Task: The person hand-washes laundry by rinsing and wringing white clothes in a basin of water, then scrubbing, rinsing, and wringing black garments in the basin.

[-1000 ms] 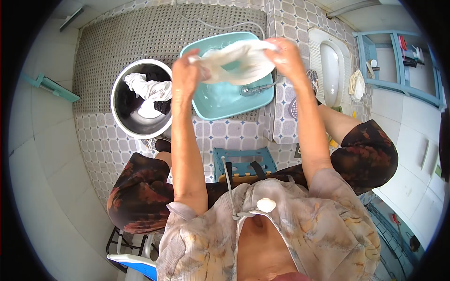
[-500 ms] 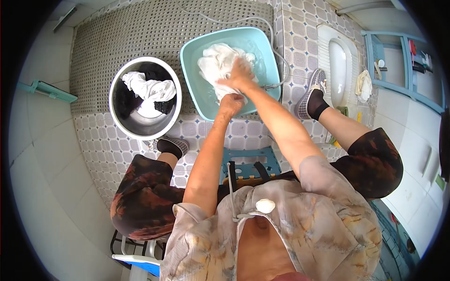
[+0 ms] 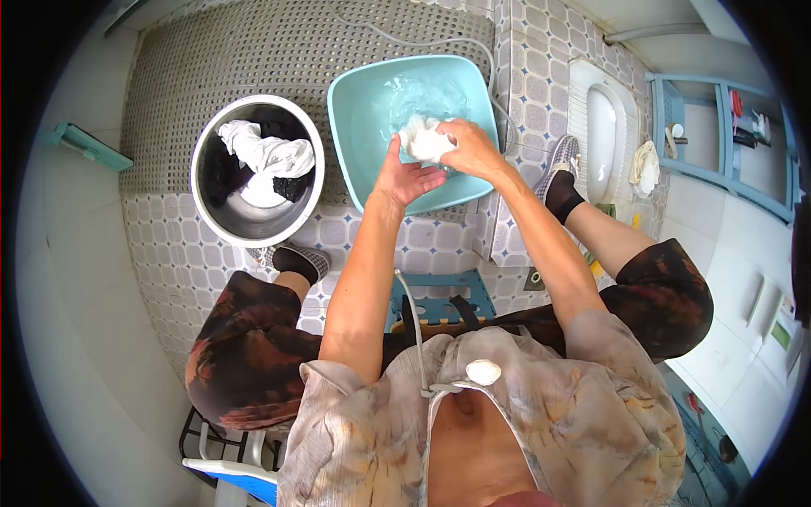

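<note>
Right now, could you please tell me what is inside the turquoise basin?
The basin holds water; the right hand holds a bunched white cloth there, hiding whatever lies beneath.

The head view looks steeply down, edges apparently warped.

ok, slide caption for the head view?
Right hand grips a bunched white cloth over a blue basin of water, left hand open beside it.

The patterned tile floor carries a perforated grey mat across the upper left and upper center of the frame, a round metal basin straddling the mat's lower edge at left, a turquoise basin at upper center, and a blue stool below center.
</note>
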`<state>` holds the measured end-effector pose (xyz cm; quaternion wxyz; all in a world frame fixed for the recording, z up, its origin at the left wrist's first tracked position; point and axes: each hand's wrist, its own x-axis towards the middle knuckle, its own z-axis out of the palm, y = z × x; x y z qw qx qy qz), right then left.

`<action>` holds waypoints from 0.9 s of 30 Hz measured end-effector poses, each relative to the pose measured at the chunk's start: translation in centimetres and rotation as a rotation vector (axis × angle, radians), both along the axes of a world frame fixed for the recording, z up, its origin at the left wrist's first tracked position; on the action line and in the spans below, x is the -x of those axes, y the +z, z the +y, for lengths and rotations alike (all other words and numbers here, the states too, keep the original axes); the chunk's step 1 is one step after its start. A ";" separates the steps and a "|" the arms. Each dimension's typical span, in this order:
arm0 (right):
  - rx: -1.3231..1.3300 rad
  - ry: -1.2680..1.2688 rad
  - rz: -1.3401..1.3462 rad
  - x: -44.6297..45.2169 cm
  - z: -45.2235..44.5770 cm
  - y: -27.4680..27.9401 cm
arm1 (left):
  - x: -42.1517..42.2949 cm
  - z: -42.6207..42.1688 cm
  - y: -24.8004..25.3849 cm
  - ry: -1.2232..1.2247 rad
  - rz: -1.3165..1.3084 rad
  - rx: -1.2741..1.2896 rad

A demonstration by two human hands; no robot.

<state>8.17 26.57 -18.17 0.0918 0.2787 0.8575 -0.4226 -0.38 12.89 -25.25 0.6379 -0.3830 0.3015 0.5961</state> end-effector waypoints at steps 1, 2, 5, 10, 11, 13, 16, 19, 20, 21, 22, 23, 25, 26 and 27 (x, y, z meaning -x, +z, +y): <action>0.013 0.039 0.055 -0.4 -0.3 0.9 | -0.3 -0.1 -0.4 0.039 0.023 -0.094; 0.109 0.035 0.087 -0.8 -0.4 1.7 | -0.5 -0.3 -0.9 0.081 0.047 -0.188; 0.331 0.095 -0.002 -1.7 -0.3 1.7 | -0.5 -0.7 -0.4 0.062 -0.061 -0.118; 0.947 -0.167 0.153 -2.4 -0.9 0.7 | -2.0 -1.7 -2.9 0.256 -0.294 -0.415; 1.061 -0.283 0.227 -2.4 -1.2 0.4 | -2.4 -1.7 -2.4 0.230 -0.234 -0.423; 1.085 -0.445 0.312 -1.8 -1.5 -0.5 | -2.3 -1.4 1.5 0.182 -0.105 -0.444; 0.570 -0.466 0.242 -0.9 -1.4 -2.5 | -1.7 -2.5 1.2 0.024 0.050 -0.553; 0.324 -0.298 0.121 -1.1 -0.7 -4.3 | -2.1 -2.9 0.0 -0.066 0.164 -0.619; 0.480 -0.280 0.172 -1.3 0.0 -6.6 | -2.4 -3.1 -0.1 -0.093 0.217 -0.590; 0.679 -0.318 0.232 -1.3 -0.2 -6.1 | -2.7 -3.1 1.2 -0.057 0.208 -0.598; 0.877 -0.354 0.290 -0.9 -0.6 -4.9 | -3.0 -2.8 3.6 -0.020 0.201 -0.607; 1.075 -0.390 0.344 -0.6 -0.7 -4.0 | -3.3 -2.6 4.9 0.017 0.195 -0.619; 1.360 -0.378 0.437 -0.7 -0.5 -2.9 | -3.7 -2.1 4.7 0.134 0.030 -0.731; 1.461 -0.361 0.505 -1.1 -0.9 -2.2 | -4.3 -1.5 4.6 0.198 0.000 -0.725; 1.564 -0.344 0.575 -1.3 -1.2 -1.7 | -4.4 -1.4 4.3 0.261 -0.030 -0.720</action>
